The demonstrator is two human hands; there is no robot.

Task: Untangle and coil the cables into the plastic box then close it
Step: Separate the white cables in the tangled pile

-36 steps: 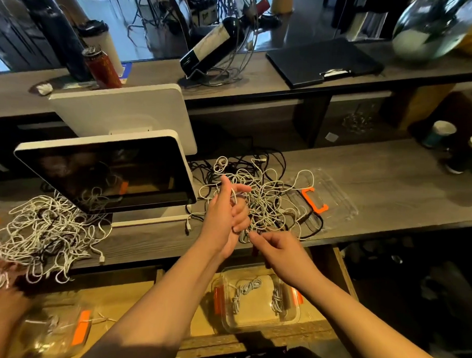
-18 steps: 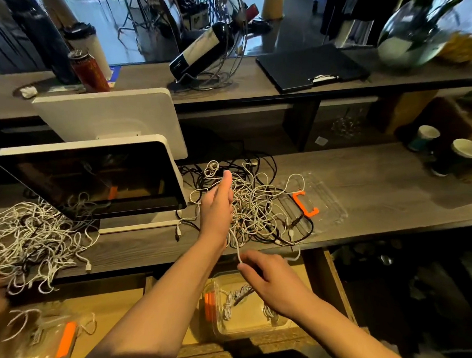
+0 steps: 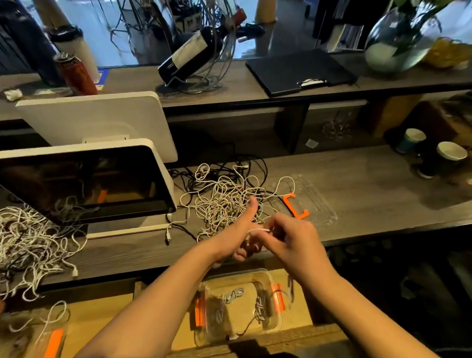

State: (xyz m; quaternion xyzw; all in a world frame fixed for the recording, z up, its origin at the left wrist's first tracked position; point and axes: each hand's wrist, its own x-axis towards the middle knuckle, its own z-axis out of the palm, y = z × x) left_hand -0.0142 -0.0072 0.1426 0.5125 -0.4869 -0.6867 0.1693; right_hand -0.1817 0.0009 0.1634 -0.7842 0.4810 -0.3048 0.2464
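Seen from a head camera at a wooden desk (image 3: pixel 364 190): two bare hands at work on one white cable (image 3: pixel 257 230) at the near edge. Left hand (image 3: pixel 238 233) raised with thumb up, lower fingers curled, apparently wrapped by the cable, though partly hidden behind the other hand. Right hand (image 3: pixel 289 242) just beside it at 3 o'clock, fingertips pinching the cable where a short white stretch crosses between the two hands, running roughly 9 to 3 o'clock. Both hands closed on that cable, as far as can be told.

Tangle (image 3: pixel 223 200) of white and black cables heaped at 12 o'clock from the hands, touching or nearly touching the left thumb; held cable seemingly trailing back into it. Clear lid (image 3: pixel 320 198) with an orange clip lying flat at 1 o'clock, well beyond the right hand. Open plastic box (image 3: pixel 273 324), orange latches at both ends, sitting at 6 o'clock on a lower shelf, directly beneath both hands and holding a few coiled cables already.

Likely step: winding the freed cable into a coil, then a straight drop down to the box. Either hand about equally near; right hand nearer the lid. Second tangle (image 3: pixel 23 248) at 9 o'clock by a tablet (image 3: pixel 75 182), beside another person's hand.
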